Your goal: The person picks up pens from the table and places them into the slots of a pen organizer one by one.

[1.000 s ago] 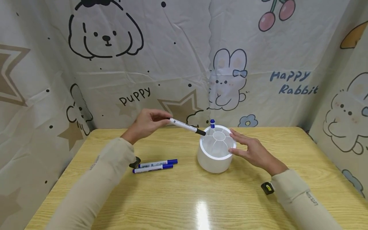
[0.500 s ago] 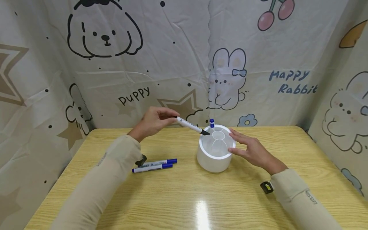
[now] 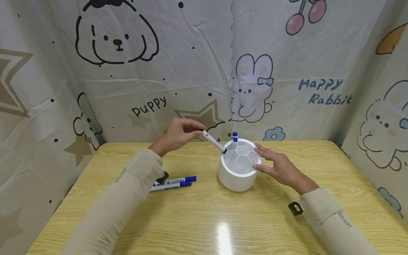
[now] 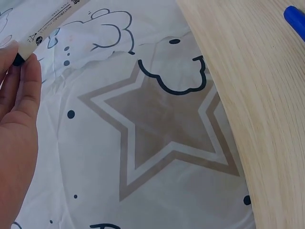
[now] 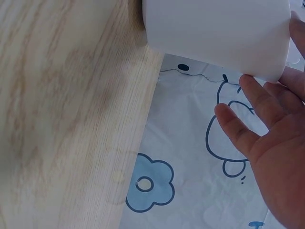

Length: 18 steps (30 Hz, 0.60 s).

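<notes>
In the head view my left hand [image 3: 178, 135] pinches the end of a white whiteboard marker [image 3: 213, 140] between thumb and fingers. The marker slants down to the right, its black cap dipping inside the left rim of a round white pen holder [image 3: 237, 182]. My right hand [image 3: 280, 167] rests its extended fingers and thumb on the holder's right rim. In the right wrist view, that hand's fingertips [image 5: 248, 81] lie against the holder's wall. The left wrist view shows the same marker [image 4: 45, 26] gripped near its dark end.
A blue-capped marker [image 3: 235, 137] stands in a back compartment of the holder. Two blue-capped markers [image 3: 172, 186] lie on the wooden table [image 3: 191, 219] at left, partly behind my left sleeve. A printed cloth [image 3: 197, 71] hangs behind the table.
My left hand has moved right with the marker, which now tilts more steeply, its black cap lowered behind the holder's left rim. My right hand stays on the rim.
</notes>
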Each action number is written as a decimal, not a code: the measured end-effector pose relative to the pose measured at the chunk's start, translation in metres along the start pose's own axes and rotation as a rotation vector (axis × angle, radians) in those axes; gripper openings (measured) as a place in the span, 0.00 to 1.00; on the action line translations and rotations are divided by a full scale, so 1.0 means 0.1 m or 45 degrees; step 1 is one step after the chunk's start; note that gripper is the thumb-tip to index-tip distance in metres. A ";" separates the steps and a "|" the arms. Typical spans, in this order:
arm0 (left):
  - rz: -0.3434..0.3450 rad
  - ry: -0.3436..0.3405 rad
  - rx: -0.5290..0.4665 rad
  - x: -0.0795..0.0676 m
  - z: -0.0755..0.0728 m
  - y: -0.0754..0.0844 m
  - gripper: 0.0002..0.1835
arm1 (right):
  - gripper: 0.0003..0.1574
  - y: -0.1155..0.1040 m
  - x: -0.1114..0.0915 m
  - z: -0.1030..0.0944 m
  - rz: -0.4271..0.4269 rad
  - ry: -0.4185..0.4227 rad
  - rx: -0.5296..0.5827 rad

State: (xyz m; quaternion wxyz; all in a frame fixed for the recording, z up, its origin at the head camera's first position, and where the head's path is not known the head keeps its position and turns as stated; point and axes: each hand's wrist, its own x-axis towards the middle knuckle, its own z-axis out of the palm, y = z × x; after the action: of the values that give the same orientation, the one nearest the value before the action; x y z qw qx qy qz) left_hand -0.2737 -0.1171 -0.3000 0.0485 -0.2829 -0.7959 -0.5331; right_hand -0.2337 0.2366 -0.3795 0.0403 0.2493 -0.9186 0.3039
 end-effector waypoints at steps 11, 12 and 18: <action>-0.018 -0.043 -0.040 0.06 0.11 0.03 0.10 | 0.43 0.00 0.00 0.00 -0.011 0.008 0.011; -0.021 -0.044 -0.038 0.07 0.12 0.03 0.10 | 0.43 0.00 0.00 0.01 -0.011 0.010 0.012; -0.052 -0.047 -0.046 0.10 0.16 0.06 0.10 | 0.43 0.01 0.00 0.01 -0.012 0.015 0.009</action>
State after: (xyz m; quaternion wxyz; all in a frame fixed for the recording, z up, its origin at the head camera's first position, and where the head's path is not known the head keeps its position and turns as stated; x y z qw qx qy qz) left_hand -0.2753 -0.0976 -0.2984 0.0179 -0.2772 -0.7925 -0.5430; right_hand -0.2338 0.2368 -0.3815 0.0464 0.2521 -0.9160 0.3086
